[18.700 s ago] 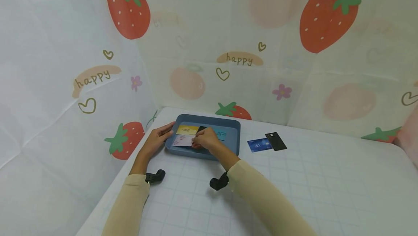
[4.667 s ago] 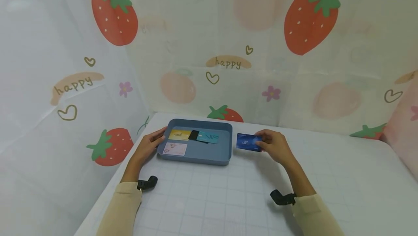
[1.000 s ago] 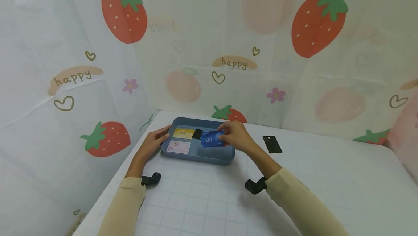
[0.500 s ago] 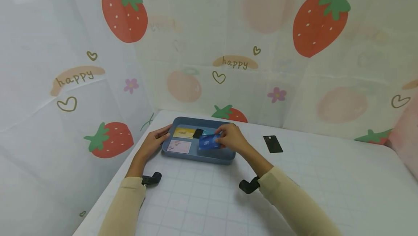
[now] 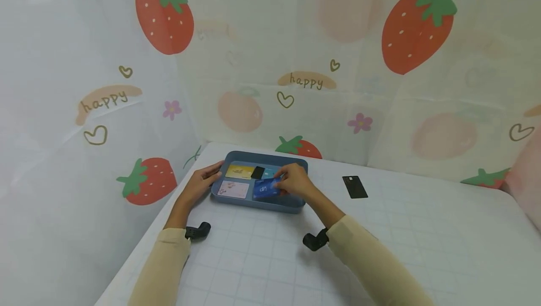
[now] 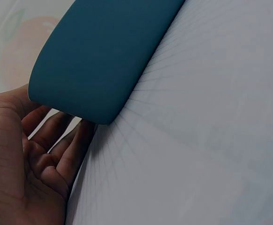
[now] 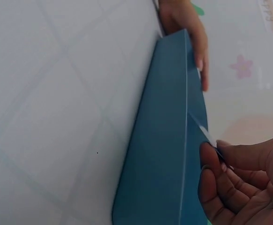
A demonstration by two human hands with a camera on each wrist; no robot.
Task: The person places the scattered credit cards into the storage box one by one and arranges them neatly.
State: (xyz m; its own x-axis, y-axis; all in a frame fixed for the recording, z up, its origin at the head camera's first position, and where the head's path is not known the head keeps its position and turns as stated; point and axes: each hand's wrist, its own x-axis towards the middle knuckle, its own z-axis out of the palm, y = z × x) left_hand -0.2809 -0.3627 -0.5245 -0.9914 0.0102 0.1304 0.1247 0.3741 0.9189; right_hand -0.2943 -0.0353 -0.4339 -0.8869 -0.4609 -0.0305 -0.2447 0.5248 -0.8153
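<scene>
In the head view, my right hand (image 5: pixel 297 181) pinches a blue VIP card (image 5: pixel 263 190) over the front half of a blue-grey tray (image 5: pixel 258 205). The right wrist view shows the card (image 7: pixel 208 136) edge-on between thumb and fingers, tilted, just inside the tray wall (image 7: pixel 159 136). My left hand (image 5: pixel 197 185) rests against the tray's left end with relaxed fingers; in the left wrist view its fingers lie along the outer wall (image 6: pixel 99 56). Inside the tray lie a yellow card (image 5: pixel 239 171), a pale pink card (image 5: pixel 233 190), a black card (image 5: pixel 257 172) and a partly hidden teal card (image 5: pixel 268 173).
A black card (image 5: pixel 355 187) with a chip lies on the white table (image 5: pixel 262 259), right of the tray. Behind the table hangs a strawberry-printed cloth (image 5: pixel 253 38). Each wrist carries a small black camera (image 5: pixel 197 231).
The blue card was picked up from beside the tray and carried left over it. In the last second it moved forward-left and lower, beside the pink card. The left hand stayed at the tray.
</scene>
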